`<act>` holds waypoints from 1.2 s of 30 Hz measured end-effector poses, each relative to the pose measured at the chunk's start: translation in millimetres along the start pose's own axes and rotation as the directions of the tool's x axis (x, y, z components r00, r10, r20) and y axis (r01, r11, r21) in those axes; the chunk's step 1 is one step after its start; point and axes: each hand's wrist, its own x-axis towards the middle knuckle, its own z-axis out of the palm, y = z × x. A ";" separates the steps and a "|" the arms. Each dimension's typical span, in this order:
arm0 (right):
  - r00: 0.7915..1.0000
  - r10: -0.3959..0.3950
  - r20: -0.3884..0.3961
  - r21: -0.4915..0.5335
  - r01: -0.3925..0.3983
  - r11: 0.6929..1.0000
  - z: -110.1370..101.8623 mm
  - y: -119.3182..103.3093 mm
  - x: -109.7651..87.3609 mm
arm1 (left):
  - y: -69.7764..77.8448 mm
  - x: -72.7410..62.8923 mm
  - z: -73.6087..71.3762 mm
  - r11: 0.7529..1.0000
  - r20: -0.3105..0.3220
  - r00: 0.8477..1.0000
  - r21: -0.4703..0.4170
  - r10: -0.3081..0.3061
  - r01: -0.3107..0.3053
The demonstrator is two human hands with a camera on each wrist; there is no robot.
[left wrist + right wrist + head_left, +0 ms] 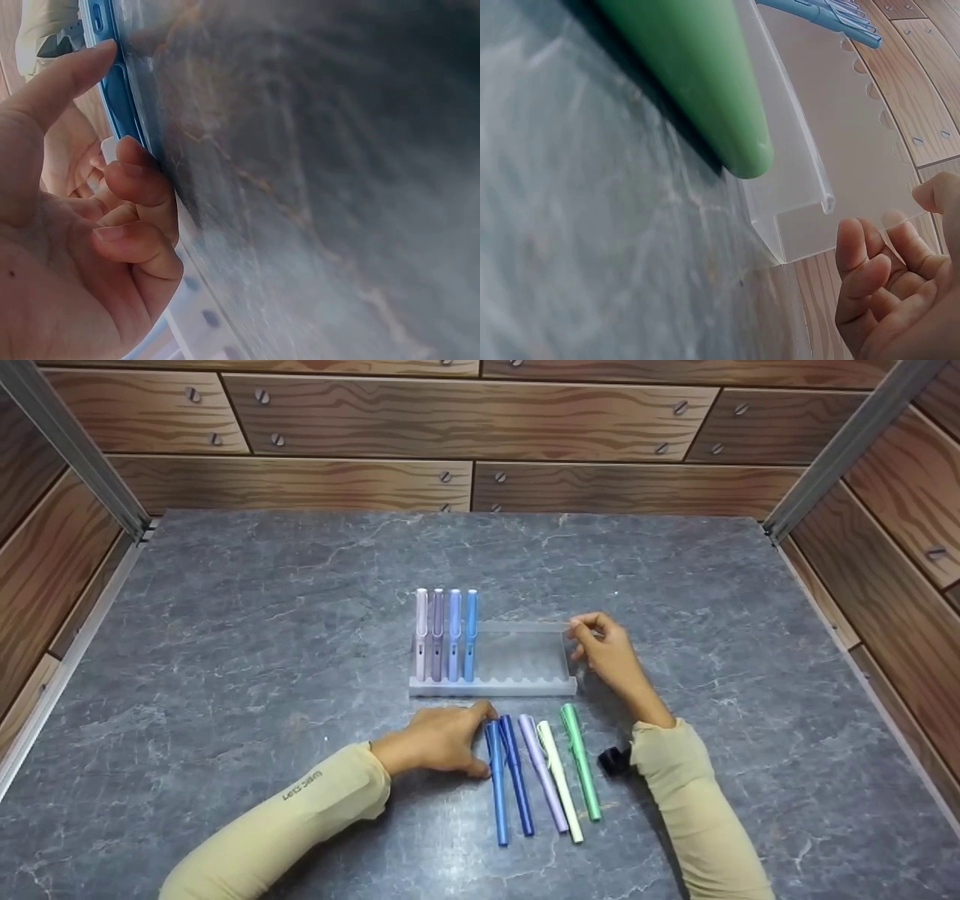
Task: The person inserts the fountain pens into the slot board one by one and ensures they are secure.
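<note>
A translucent pen rack (525, 652) holds several capped pens side by side at its left, among them a bright blue pen (471, 637). At its upper right corner, my right hand (611, 656) pinches the edge between thumb and fingers. My left hand (442, 739) is at a blue pen (498, 787) lying on the table, its thumb (90, 64) by the clip and index finger near the cap end, spread wide apart. Beside this pen lie a dark blue pen (519, 787), a lavender pen (545, 780), a cream pen (562, 787) and a green pen (582, 765).
A grey marbled tabletop (262, 622) carries everything. Wood-patterned panels (472, 420) stand behind and at both sides, with metal rails (847, 450) at the corners. A black wrist device (615, 761) sits by the right cuff, close to the green pen.
</note>
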 end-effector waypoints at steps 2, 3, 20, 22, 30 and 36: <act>1.000 -0.003 -0.002 0.004 0.003 1.000 0.0 0.3 0.1 | 0.3 0.0 -0.2 1.000 -0.002 1.000 0.003 0.002 -0.002; 1.000 -0.004 -0.002 0.004 0.004 1.000 -0.1 0.7 0.1 | 0.4 0.0 0.0 1.000 -0.002 1.000 0.004 0.003 -0.003; 1.000 -0.001 0.000 0.019 0.001 1.000 -0.4 1.6 0.4 | 1.4 -1.8 -1.3 1.000 -0.018 1.000 0.014 -0.002 0.002; 1.000 0.000 0.003 0.016 0.000 1.000 -0.2 1.7 0.3 | 1.0 -1.6 -2.0 1.000 -0.024 1.000 -0.001 0.000 0.000; 1.000 0.000 -0.005 0.004 0.000 1.000 -0.7 1.8 0.4 | 0.2 -1.4 -5.8 0.996 -0.060 0.997 -0.072 0.041 -0.045; 1.000 0.003 -0.003 0.002 -0.003 1.000 -0.3 1.5 0.3 | -2.3 -1.3 -7.1 0.984 -0.089 0.995 -0.165 0.049 -0.063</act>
